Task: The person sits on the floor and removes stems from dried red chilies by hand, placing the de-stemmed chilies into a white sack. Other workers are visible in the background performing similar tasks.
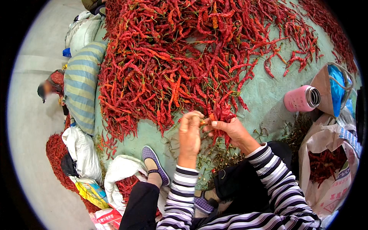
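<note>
A bunch of dried red chili peppers (221, 113) is gripped in my right hand (237, 132), with peppers poking out above and below the fingers. My left hand (189, 133) is beside it, its fingertips pinched at the small orange-yellow end of a chili pepper (202, 122). Both hands are just in front of a large heap of dried red chili peppers (172, 66). Below them, cut-off stems and plant scraps (227, 155) litter the green floor (149, 130), between my two checked shoes (155, 164).
At right stand an open pink flask (300, 98), a brown bag (322, 83) with blue plastic inside and a white sack (307, 172) of chilies. To the left are a striped sack (83, 86), white sacks (83, 155) and another person (56, 83). An open white sack (115, 169) holds chilies near my leg.
</note>
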The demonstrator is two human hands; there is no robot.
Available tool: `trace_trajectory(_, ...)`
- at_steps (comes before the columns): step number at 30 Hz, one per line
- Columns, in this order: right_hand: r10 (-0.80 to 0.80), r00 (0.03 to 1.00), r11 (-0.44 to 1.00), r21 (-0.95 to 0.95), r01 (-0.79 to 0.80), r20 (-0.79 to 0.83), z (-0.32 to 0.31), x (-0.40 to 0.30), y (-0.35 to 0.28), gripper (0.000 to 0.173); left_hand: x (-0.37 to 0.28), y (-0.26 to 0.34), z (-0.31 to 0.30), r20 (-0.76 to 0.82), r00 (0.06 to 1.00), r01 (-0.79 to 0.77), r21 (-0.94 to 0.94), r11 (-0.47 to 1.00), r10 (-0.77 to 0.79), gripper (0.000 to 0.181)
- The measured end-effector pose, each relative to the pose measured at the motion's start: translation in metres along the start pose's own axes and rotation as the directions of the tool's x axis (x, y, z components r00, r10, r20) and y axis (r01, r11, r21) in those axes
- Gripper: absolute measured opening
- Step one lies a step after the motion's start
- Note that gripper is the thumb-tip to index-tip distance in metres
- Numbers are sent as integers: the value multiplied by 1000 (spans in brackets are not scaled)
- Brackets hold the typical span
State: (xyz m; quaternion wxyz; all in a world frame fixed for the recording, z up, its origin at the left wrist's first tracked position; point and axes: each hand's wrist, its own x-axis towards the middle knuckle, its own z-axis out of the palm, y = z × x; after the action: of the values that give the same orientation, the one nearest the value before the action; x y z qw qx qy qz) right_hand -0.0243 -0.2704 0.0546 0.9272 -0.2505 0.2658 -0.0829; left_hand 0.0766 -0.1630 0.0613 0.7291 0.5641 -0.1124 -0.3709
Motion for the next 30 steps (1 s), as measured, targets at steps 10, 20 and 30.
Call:
trace_trajectory(10, -202, 979, 971, -129, 203, 23, -10, -1, 8, 8, -26, -16, 25, 191, 848, -462, 723, 513, 494, 10)
trace_trajectory(20, -72, 995, 992, -97, 79, 76, -5, -5, -1, 11, -28, -12, 34, -132, 990, 8, -278, 960, -47, 8)
trace_trajectory(30, -288, 928, 836, -409, 364, 237, -9, 1, 6, 18, -28, -21, 21, -56, 989, 96, -455, 885, -136, 9)
